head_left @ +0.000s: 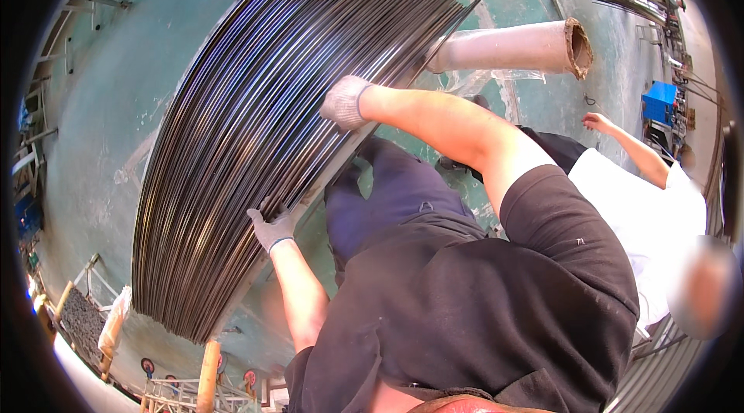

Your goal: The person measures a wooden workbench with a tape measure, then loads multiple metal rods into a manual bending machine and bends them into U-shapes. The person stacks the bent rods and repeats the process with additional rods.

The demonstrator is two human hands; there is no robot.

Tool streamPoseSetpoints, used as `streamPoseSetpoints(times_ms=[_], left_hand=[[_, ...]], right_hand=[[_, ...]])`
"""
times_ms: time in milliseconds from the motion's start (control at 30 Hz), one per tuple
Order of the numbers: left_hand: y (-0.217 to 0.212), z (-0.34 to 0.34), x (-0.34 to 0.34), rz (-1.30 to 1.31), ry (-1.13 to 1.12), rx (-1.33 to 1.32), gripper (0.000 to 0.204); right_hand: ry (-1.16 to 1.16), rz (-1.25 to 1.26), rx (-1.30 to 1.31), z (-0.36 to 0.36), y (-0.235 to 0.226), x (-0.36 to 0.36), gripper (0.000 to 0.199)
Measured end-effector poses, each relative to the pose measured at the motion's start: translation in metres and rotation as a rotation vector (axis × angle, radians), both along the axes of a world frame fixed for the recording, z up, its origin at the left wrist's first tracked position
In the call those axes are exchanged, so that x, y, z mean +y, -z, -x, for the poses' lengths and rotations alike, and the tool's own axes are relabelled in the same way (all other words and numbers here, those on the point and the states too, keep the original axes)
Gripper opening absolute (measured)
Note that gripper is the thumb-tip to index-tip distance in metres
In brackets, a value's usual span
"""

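A wide layer of long, thin, dark metal rods (225,142) lies side by side in front of me, with shiny streaks along it. At its upper right end the tips are uneven, and a few stick out farther. My left hand (273,230), in a light grey glove, is at the near edge, thumb apart and fingers bent around some rods. Farther up the same edge, my gloved right hand (346,102) is closed over rods, its fingertips turned away from view. How many rods each hand holds is hidden.
Beyond the rod tips, a thick cardboard tube (511,49) lies by the green floor (101,103). Someone in a white shirt (620,211) stands close on my right. A blue box (660,103) is at the far right. Wheeled metal frames (186,394) stand at the lower left.
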State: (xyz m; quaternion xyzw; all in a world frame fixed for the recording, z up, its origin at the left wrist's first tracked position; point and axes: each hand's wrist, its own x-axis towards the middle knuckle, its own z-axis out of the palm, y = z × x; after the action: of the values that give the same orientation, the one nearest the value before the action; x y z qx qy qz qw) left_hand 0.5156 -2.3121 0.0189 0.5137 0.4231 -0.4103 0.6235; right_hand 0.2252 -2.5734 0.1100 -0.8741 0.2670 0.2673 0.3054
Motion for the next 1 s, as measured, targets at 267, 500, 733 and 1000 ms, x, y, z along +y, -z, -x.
streamPoseSetpoints(times_ms=[267, 500, 733, 1000], left_hand=[[-0.078, 0.000, -0.020, 0.426, 0.128, -0.156, 0.034], [-0.183, 0.018, -0.071, 0.894, 0.275, -0.296, 0.026], [-0.302, 0.127, -0.154, 1.210, 0.529, -0.608, 0.051], [-0.403, 0.321, -0.262, 1.321, 0.588, -0.779, 0.034]], right_hand=[[0.039, 0.258, -0.063, 0.012, -0.091, -0.021, 0.015], [0.101, 0.471, -0.106, 0.055, -0.214, -0.034, 0.019], [0.223, 0.829, -0.378, 0.223, -0.312, -0.062, 0.013], [0.519, 0.922, -0.475, 0.591, -0.264, -0.120, 0.008]])
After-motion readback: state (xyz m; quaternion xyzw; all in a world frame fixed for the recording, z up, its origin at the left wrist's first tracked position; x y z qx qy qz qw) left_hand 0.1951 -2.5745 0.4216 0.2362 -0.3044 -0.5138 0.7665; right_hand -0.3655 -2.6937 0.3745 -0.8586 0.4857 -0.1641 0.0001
